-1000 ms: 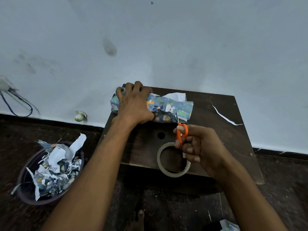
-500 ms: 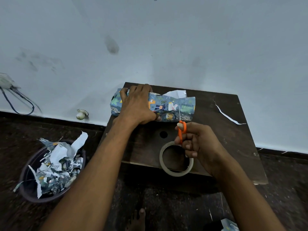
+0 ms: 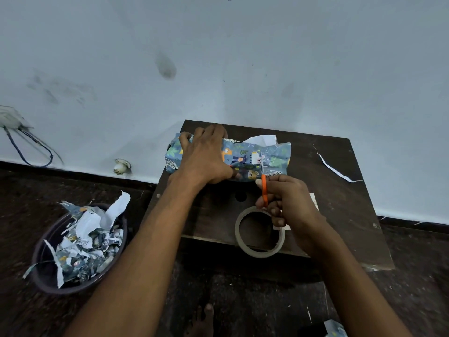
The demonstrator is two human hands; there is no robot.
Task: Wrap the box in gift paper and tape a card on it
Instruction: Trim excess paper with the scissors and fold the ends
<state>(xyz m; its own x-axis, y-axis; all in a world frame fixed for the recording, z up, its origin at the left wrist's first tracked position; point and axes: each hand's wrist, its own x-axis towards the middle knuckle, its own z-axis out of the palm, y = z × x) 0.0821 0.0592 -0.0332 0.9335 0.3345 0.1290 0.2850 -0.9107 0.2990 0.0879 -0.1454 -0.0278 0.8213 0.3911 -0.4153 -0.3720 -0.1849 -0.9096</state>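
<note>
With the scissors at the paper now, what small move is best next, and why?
Probably close the scissors to cut the extra paper past the box end. The right hand has their blades at the paper's lower edge, and the left hand presses the parcel down.

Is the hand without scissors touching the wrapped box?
Touching. The head view shows the left hand lying flat on top of the wrapped box, fingers reaching over its far edge.
</note>
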